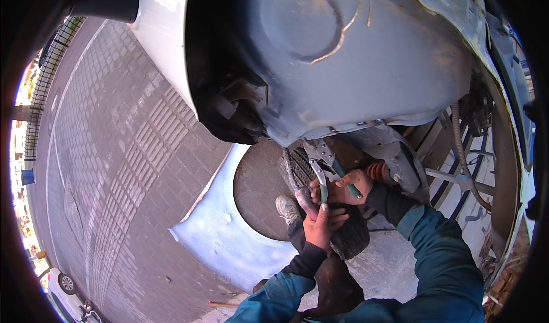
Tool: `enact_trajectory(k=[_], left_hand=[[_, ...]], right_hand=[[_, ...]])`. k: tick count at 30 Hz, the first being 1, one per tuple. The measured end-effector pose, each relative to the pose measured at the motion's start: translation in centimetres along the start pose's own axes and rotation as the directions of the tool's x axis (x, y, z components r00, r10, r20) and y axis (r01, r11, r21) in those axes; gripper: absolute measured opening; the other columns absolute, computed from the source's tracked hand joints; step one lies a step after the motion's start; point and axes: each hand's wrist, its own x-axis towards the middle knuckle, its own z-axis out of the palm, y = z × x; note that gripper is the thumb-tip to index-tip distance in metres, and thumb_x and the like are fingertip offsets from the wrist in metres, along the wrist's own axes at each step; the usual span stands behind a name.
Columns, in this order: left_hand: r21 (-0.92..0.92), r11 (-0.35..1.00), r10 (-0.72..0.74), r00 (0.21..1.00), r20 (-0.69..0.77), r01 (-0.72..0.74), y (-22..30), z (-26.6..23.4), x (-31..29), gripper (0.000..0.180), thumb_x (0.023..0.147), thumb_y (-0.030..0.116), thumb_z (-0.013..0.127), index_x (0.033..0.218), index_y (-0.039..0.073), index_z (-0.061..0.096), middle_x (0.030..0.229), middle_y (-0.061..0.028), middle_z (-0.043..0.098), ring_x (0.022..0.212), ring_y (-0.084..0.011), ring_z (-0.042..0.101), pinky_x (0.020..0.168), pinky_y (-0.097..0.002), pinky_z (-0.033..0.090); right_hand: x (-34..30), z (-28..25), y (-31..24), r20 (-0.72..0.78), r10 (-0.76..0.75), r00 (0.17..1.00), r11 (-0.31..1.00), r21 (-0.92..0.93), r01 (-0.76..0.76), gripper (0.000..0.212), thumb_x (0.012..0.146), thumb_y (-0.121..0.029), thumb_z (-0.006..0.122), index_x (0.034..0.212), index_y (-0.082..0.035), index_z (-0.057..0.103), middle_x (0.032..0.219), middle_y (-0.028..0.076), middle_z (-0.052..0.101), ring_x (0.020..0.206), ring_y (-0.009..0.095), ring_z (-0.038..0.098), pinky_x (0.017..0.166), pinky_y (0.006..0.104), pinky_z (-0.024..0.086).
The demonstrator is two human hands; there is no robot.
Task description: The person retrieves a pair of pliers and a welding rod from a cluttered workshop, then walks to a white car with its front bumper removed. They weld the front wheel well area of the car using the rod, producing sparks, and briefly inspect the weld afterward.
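Below the lower edge of a grey metal inner body panel [366, 71], locking pliers [318, 171] with green-tipped handles have their jaws up at the panel's seam. My right hand [353, 187] is closed round the right handle. My left hand [320, 227] is closed lower down, its thumb against the left handle. A pinkish-red handle [306, 202] with a slim dark neck runs down into the left hand; its kind is not clear. The jaws' contact with the metal is too small to make out. Behind the hands is a black tyre [350, 234].
A loose pale blue-white fender [229, 243] lies on the paving, its round wheel arch by my shoe [287, 207]. A dark-lined white body edge [163, 43] hangs at upper left. Right are a red-brown ribbed boot [377, 171], a corrugated hose [457, 140] and metal bars.
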Motion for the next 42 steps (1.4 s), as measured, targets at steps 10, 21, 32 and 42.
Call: enact_trajectory(k=[10, 21, 32, 42], left_hand=[[0.075, 0.997, -0.005, 0.999, 0.041, 0.002, -0.4, 0.0, 0.4, 0.048, 0.111, 0.043, 0.055, 0.136, 0.002, 0.048, 0.119, -0.0235, 0.073, 0.099, -0.0347, 0.077, 0.085, -0.0427, 0.063], [0.078, 0.997, 0.006, 0.997, 0.071, -0.011, -0.8, -0.4, 0.4, 0.056, 0.111, 0.047, 0.052, 0.144, 0.002, 0.046, 0.121, -0.0212, 0.072, 0.098, -0.0326, 0.077, 0.085, -0.0415, 0.062], [-0.001, 1.0, -0.003, 1.0, 0.025, 0.003, -0.9, 0.0, 0.3, 0.043, 0.108, 0.033, 0.064, 0.132, 0.0, 0.052, 0.111, -0.0192, 0.075, 0.09, -0.0311, 0.078, 0.078, -0.0383, 0.062], [-0.017, 0.998, 0.061, 0.992, 0.114, -0.059, -1.5, -0.6, 0.4, 0.049, 0.108, 0.037, 0.063, 0.131, -0.004, 0.05, 0.11, -0.0214, 0.074, 0.092, -0.033, 0.078, 0.077, -0.0382, 0.064]], right_hand=[[0.2, -0.7, 0.5, -0.01, -0.01, 1.0, 0.998, -0.066, 0.01, 0.052, 0.101, -0.038, 0.067, 0.133, 0.001, 0.056, 0.116, 0.013, 0.067, 0.113, 0.028, 0.067, 0.1, 0.0422, 0.052], [-0.3, 1.3, 0.0, -0.061, 0.045, 0.997, 0.998, -0.03, -0.046, 0.056, 0.101, -0.044, 0.067, 0.133, -0.001, 0.056, 0.12, 0.016, 0.069, 0.119, 0.03, 0.067, 0.104, 0.0472, 0.05], [0.1, 0.3, 0.4, -0.011, 0.076, 0.997, 0.995, 0.063, -0.076, 0.045, 0.097, -0.03, 0.071, 0.131, -0.003, 0.059, 0.11, 0.011, 0.068, 0.105, 0.028, 0.068, 0.087, 0.0411, 0.054], [0.1, 1.9, 0.9, -0.064, 0.024, 0.998, 0.993, 0.115, -0.016, 0.04, 0.093, -0.013, 0.073, 0.129, -0.002, 0.059, 0.103, 0.009, 0.066, 0.099, 0.029, 0.063, 0.093, 0.0425, 0.052]])
